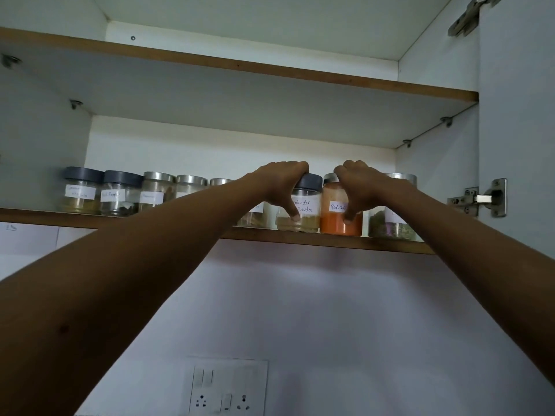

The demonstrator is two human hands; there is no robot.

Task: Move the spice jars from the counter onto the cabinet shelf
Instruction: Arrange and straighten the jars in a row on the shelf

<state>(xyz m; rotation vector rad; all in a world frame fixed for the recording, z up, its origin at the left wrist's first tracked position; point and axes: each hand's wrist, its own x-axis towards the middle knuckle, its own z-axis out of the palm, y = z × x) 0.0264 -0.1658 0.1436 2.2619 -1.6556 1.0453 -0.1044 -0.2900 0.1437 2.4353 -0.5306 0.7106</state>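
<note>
Both arms reach up to the lower cabinet shelf (330,241). My left hand (282,183) grips the coriander powder jar (303,214), fingers over its dark grey lid and thumb on the glass front. My right hand (360,187) grips the red chilli jar (336,219), fingers over its steel lid and thumb on the orange powder side. Both jars stand upright on the shelf, side by side and touching. A steel-lidded jar of dark herbs (393,217) stands just right of them, partly behind my right wrist.
Several more labelled jars line the shelf to the left, two with grey lids (82,190) and others with steel lids (157,189). An empty upper shelf (270,72) sits above. The open cabinet door with hinges (480,201) is at right. A wall switch panel (228,385) is below.
</note>
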